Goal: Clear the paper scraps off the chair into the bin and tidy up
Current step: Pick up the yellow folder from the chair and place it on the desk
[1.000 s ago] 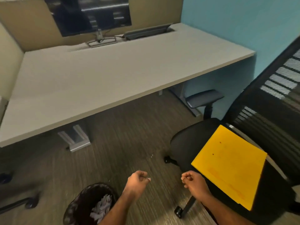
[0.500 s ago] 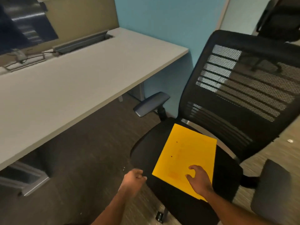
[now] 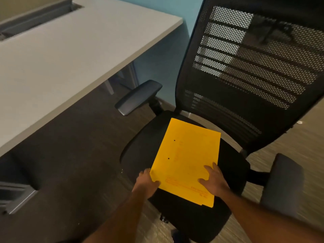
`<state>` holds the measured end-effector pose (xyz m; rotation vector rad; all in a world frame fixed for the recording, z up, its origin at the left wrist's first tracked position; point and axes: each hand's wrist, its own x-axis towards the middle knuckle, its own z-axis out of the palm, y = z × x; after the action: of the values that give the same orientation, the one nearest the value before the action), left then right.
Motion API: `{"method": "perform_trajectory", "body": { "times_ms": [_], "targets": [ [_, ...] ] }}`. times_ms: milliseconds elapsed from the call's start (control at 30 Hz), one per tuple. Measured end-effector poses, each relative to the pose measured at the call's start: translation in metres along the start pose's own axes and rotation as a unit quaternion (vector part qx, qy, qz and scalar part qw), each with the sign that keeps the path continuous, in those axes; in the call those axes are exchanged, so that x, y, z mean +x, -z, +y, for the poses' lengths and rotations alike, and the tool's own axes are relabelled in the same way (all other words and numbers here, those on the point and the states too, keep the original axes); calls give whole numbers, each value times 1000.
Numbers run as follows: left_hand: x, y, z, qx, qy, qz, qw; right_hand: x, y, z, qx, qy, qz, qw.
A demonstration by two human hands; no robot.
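A yellow folder (image 3: 187, 155) lies flat on the seat of a black office chair (image 3: 233, 169). My left hand (image 3: 145, 183) holds the folder's near left corner, thumb on top of the edge. My right hand (image 3: 214, 181) rests flat on the folder's near right part with its fingers spread. No paper scraps show on the seat, and the bin is out of view.
The chair's mesh backrest (image 3: 254, 67) rises behind the seat, with armrests on the left (image 3: 138, 97) and on the right (image 3: 280, 183). A pale desk (image 3: 61, 55) stands to the left over dark carpet. A blue wall is behind.
The view has swung from the bin and desk to the chair. Both hands, curled in the air before, reached the folder: first the right laid flat, then the left took the corner.
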<state>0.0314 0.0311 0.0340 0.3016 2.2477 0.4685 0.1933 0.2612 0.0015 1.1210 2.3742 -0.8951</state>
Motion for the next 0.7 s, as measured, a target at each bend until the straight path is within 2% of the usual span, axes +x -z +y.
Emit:
{"method": "perform_trajectory", "body": {
  "times_ms": [200,300,467,600,700],
  "targets": [
    [22,-5,-2,-31,28,10,999,5,-4,2,-8,1,14,1000],
    [27,-6,-3,-66,22,-14,997,6,-1,2,-4,-3,7,1000],
    [20,-5,-5,-219,16,-67,973,9,6,1,49,-22,3,999],
    [1,3,-4,-267,-22,-106,958,10,14,-2,90,-38,-14,995],
    [-14,12,-5,-298,-38,-104,948,4,23,-8,156,-67,-16,985]
  ]
}}
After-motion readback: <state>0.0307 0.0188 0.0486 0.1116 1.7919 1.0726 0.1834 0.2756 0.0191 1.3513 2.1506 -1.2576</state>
